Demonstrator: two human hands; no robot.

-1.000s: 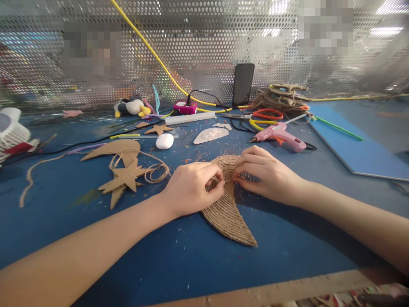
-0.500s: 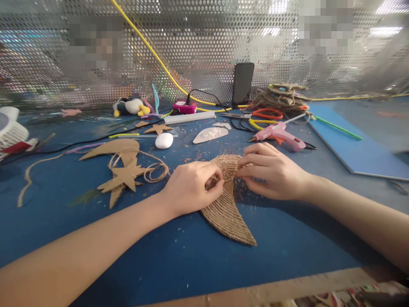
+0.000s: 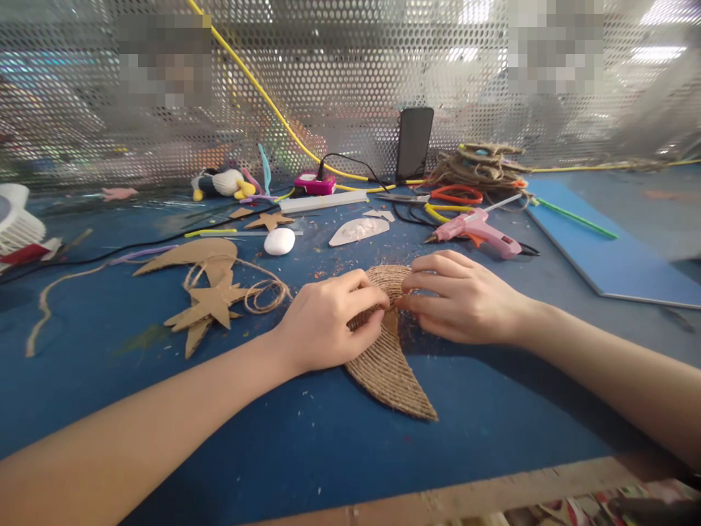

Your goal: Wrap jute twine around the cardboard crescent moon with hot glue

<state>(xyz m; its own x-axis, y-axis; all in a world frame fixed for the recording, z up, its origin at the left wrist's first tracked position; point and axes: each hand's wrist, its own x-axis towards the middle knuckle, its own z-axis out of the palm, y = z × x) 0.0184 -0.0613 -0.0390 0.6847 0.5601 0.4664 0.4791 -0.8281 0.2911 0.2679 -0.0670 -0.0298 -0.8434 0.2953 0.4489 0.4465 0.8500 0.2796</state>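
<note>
A crescent-shaped cardboard piece (image 3: pixel 391 372) lies on the blue table, covered in close rows of jute twine, with a bare brown strip near its inner edge. My left hand (image 3: pixel 334 318) rests over its left side, thumb and forefinger pinched together on the twine; the exact grip is partly hidden. My right hand (image 3: pixel 465 296) has its fingers curled onto the upper right arm of the crescent, fingertips close to those of my left hand. A loose loop of jute twine (image 3: pixel 268 296) runs up to the back of my left hand.
Cardboard stars (image 3: pixel 216 301) and a bare cardboard crescent (image 3: pixel 189 256) lie at left. Farther back are a white egg-shaped piece (image 3: pixel 280 241), a pink glue gun (image 3: pixel 482 232), scissors (image 3: pixel 454 193), a phone (image 3: pixel 415 145) and a blue board (image 3: pixel 607 241). Perforated metal (image 3: pixel 339 66) closes the back.
My left fingers have shifted slightly right along the crescent, and my right fingertips have moved a little left and closer to them. The crescent stays in place.
</note>
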